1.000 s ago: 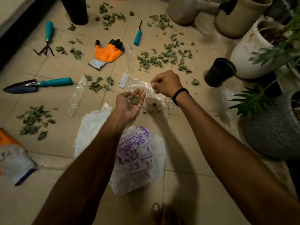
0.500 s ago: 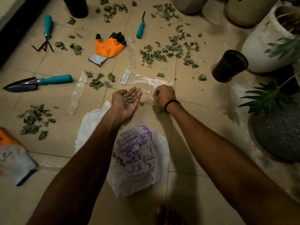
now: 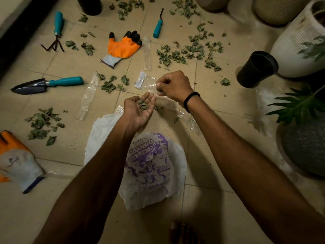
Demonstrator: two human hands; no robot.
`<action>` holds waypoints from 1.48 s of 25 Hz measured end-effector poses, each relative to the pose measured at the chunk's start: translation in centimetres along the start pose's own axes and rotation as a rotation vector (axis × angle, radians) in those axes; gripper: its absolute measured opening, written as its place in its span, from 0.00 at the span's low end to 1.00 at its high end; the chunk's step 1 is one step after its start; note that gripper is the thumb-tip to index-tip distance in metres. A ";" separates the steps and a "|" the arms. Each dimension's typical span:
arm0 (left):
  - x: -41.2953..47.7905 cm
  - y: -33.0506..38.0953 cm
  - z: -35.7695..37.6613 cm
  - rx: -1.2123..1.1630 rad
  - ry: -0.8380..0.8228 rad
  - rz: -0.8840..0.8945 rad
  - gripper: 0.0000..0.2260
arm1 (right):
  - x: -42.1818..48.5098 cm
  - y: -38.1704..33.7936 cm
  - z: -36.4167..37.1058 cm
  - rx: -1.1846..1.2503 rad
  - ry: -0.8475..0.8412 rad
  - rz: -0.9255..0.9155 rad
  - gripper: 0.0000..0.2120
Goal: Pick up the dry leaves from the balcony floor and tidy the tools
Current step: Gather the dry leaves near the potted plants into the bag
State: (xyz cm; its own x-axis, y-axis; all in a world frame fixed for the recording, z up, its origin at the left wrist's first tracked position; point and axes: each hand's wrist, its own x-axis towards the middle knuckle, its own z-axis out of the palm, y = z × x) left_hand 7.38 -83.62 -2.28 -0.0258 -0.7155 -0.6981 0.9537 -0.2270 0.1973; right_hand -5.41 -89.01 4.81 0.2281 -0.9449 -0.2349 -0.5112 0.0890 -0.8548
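Observation:
Dry green leaves lie scattered over the tiled floor: a wide patch (image 3: pixel 184 53) ahead, a small clump (image 3: pixel 112 83) in the middle and a pile (image 3: pixel 42 122) at left. My left hand (image 3: pixel 140 111) is palm up, cupping a few leaves (image 3: pixel 142 105). My right hand (image 3: pixel 173 87) hovers just above its fingertips, fingers curled and tips pinched together as if on leaf bits that barely show. A teal-handled trowel (image 3: pixel 47 84), hand rake (image 3: pixel 56 32) and weeder (image 3: pixel 158 27) lie on the floor.
An orange glove (image 3: pixel 123 46) lies ahead, another (image 3: pixel 15 159) at left. A white printed bag (image 3: pixel 154 166) sits under my arms, a clear plastic bag (image 3: pixel 149 81) beneath my hands. A black pot (image 3: pixel 256 69), white planter (image 3: pixel 295 50) and grey pot (image 3: pixel 306 147) crowd the right. My foot (image 3: pixel 182 233) is at the bottom.
My right hand dropped to the floor beside the left palm, then rose again to hover over the left fingertips. The left hand stayed cupped with its leaves.

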 end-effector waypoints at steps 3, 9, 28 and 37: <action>-0.2 0.7 -0.6 0.017 0.011 0.006 0.19 | -0.8 0.8 0.7 0.325 -0.097 0.174 0.05; -0.6 0.7 -0.5 -0.007 0.000 0.012 0.18 | -0.1 -0.7 2.8 0.045 -0.122 -0.060 0.04; -1.6 2.0 -1.5 0.020 0.041 0.054 0.20 | -2.8 7.4 3.3 -0.053 0.050 0.365 0.06; -1.5 -0.7 -0.5 0.071 -0.005 0.031 0.16 | -2.3 -0.9 2.3 -0.120 -0.299 -0.019 0.13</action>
State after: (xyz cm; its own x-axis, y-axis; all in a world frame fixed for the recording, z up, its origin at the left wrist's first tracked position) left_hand 6.92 -82.08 -1.68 0.0019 -0.7258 -0.6879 0.9306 -0.2505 0.2669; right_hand -3.58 -86.24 5.08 0.4628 -0.8103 -0.3596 -0.5946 0.0172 -0.8039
